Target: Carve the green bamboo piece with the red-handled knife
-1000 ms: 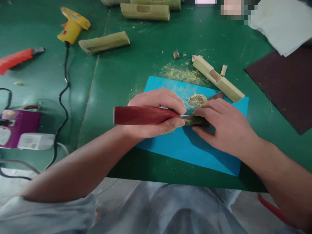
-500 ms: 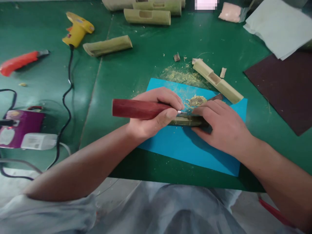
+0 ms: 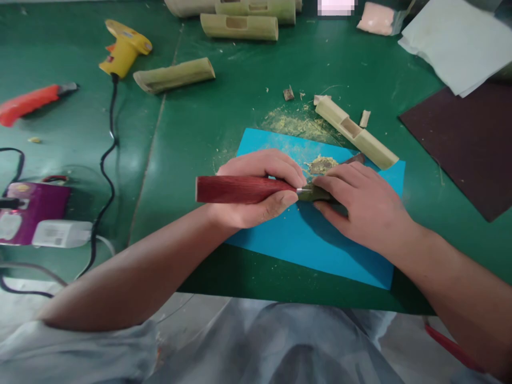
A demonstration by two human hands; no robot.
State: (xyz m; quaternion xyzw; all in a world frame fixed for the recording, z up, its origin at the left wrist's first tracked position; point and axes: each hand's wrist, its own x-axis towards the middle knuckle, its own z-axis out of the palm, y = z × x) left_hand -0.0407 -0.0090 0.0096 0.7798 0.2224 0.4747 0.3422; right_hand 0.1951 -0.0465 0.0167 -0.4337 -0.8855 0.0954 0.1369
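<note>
In the head view, my left hand (image 3: 260, 186) is closed around a carving tool with a thick red wooden handle (image 3: 240, 190). Its short, thin metal shaft points right and meets a dark green bamboo piece (image 3: 306, 193); the very tip is hard to make out. My right hand (image 3: 360, 202) grips the right part of that bamboo, fingers on its far side and thumb on the near side. Much of the bamboo is covered by both hands. Beneath them lies a blue sheet (image 3: 340, 258). Yellowish shavings (image 3: 322, 164) are heaped just beyond my fingers.
A notched bamboo strip (image 3: 356, 133) lies past my right hand. Farther back are a bamboo tube (image 3: 176, 76) and several cut tubes (image 3: 240, 26). To the left are a yellow glue gun (image 3: 124, 48), an orange utility knife (image 3: 36, 101) and a purple power box (image 3: 44, 205).
My left hand has moved the carving tool slightly right and toward me, so its shaft now overlaps the bamboo. The right hand keeps its grip in nearly the same place.
</note>
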